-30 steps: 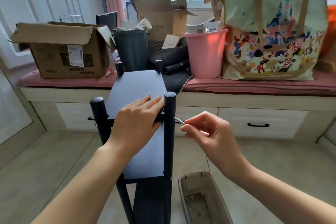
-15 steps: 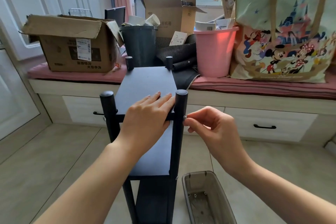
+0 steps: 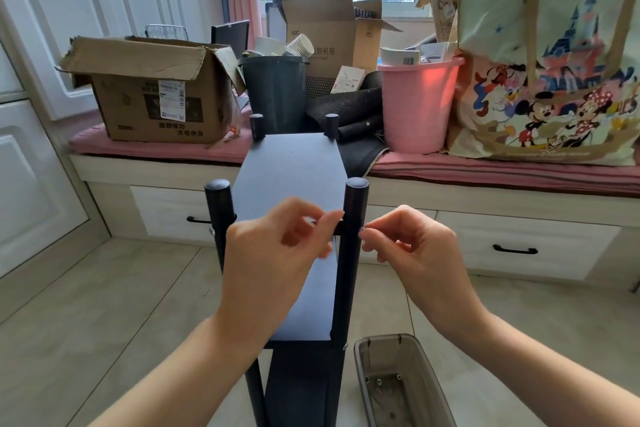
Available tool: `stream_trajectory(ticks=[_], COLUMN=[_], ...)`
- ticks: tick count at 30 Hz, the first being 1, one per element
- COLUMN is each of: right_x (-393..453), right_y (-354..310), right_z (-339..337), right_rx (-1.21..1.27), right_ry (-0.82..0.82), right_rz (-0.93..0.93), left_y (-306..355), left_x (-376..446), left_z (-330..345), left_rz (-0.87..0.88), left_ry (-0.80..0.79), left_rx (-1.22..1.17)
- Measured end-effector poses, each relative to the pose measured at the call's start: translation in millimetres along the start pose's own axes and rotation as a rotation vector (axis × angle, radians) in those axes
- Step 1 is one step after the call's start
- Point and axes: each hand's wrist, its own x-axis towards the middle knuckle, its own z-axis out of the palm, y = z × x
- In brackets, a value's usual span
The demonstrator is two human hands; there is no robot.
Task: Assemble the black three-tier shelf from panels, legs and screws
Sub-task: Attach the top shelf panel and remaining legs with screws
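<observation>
The black shelf stands upright on the floor in front of me, its top panel point(image 3: 291, 166) set between four round legs. My left hand point(image 3: 273, 253) hovers over the panel's front edge with fingers loosely curled, the index tip by the front rail next to the right front leg point(image 3: 356, 198). From the outer side of that leg, my right hand point(image 3: 412, 246) pinches a small screw point(image 3: 361, 228), which my fingertips mostly hide. Lower tiers point(image 3: 311, 305) show beneath.
A translucent grey tray point(image 3: 360, 357) holding a few screws sits on the tiled floor to the right of the shelf. Behind the shelf, a window bench carries a cardboard box point(image 3: 152, 97), a dark bin point(image 3: 277, 90), a pink bucket point(image 3: 415, 104) and a printed tote bag point(image 3: 547, 73).
My left hand has lifted off the top panel and curled its fingers. My right hand has brought the screw up against the right front leg.
</observation>
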Motion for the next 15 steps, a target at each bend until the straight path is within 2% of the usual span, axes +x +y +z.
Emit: stream_trajectory(ticks=[4,6,11,15], right_x=[2,2,1,0], right_y=[-2,-3,-4,-7], right_z=[3,3,3,4], right_rx=[-0.036,-0.049,-0.075,-0.092], right_ry=[0.000,0.009,0.021,0.021], right_rz=[-0.022,-0.031,-0.021,-0.052], left_y=[6,2,-2,1], left_x=[-11,-12,-16,-16], left_z=[10,15,28,41], left_rz=[-0.586,-0.805,-1.058,-1.100], left_ry=[-0.131,-0.146,-0.099,-0.064], left_rx=[-0.188,-0.253,-0.601,-0.779])
